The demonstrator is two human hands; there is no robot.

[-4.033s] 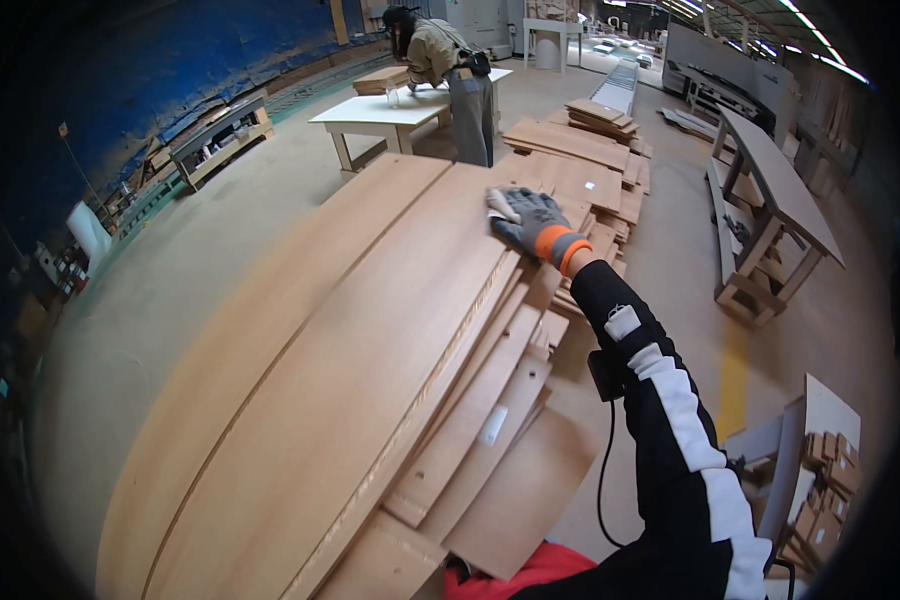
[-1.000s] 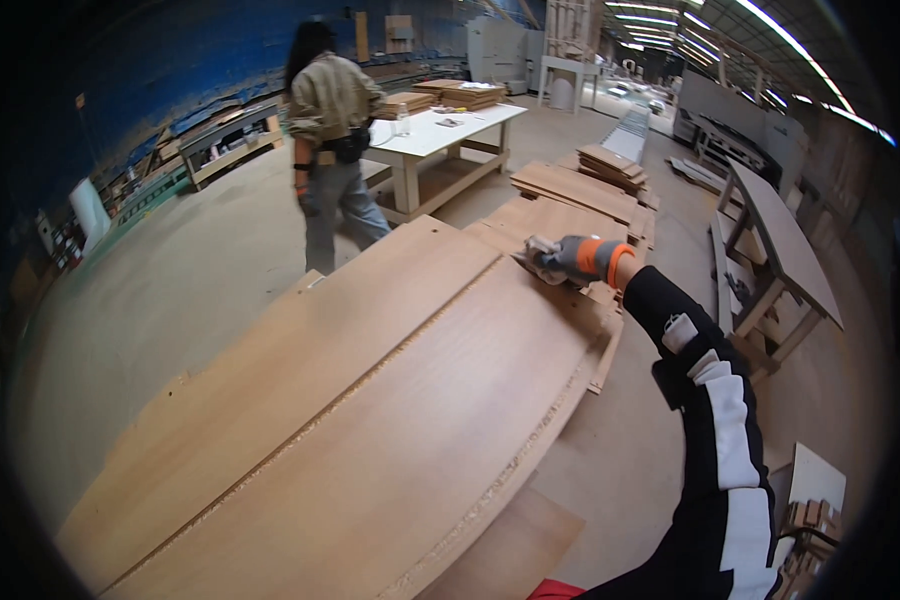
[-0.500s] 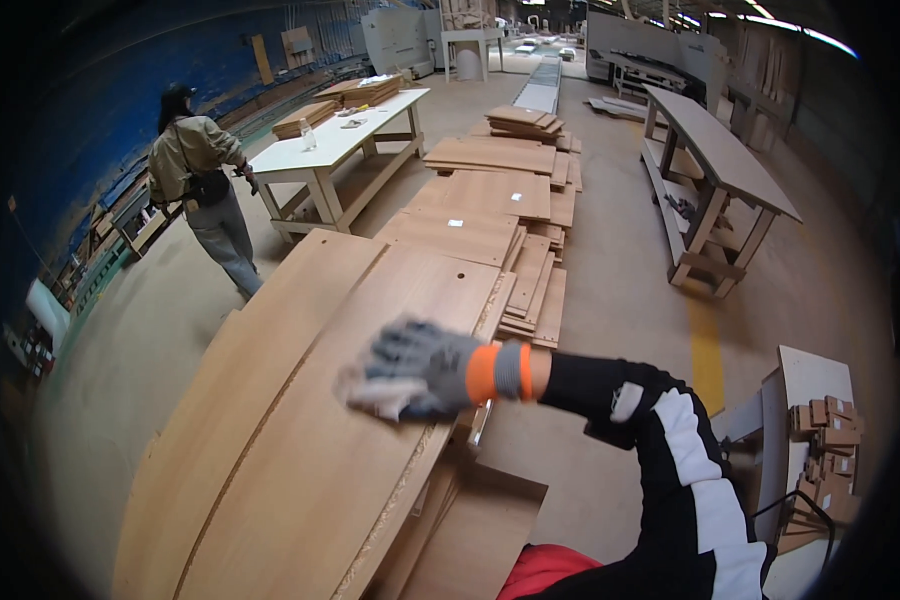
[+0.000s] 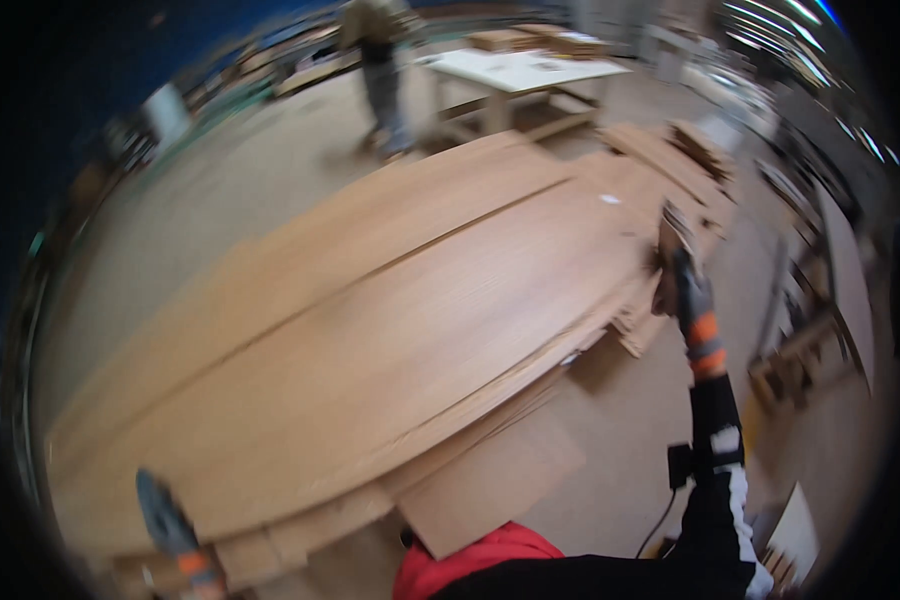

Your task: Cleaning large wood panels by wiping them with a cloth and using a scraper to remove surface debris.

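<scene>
A long wood-grain panel [image 4: 450, 290] lies in front of me beside another wood-grain panel [image 4: 300, 280], with a dark seam between them. My right hand [image 4: 684, 285], in a grey glove with an orange cuff, is at the right end of the nearer panel. It grips a crumpled pale cloth [image 4: 676, 228], smeared by motion. My left hand [image 4: 170, 520], gloved alike, is at the near edge by the panel's left end. Blur hides how its fingers lie, and I see nothing in it.
More boards [image 4: 670, 170] are stacked past the right end. A loose board [image 4: 490, 470] sticks out below the near edge. A white-topped table [image 4: 525, 70] bears stacked boards, and a person [image 4: 380, 70] stands left of it. A workbench [image 4: 840, 270] stands at right.
The view has swung left. My right hand has moved from over the panel to its right end, the arm now stretched out. My left hand has come into view at lower left.
</scene>
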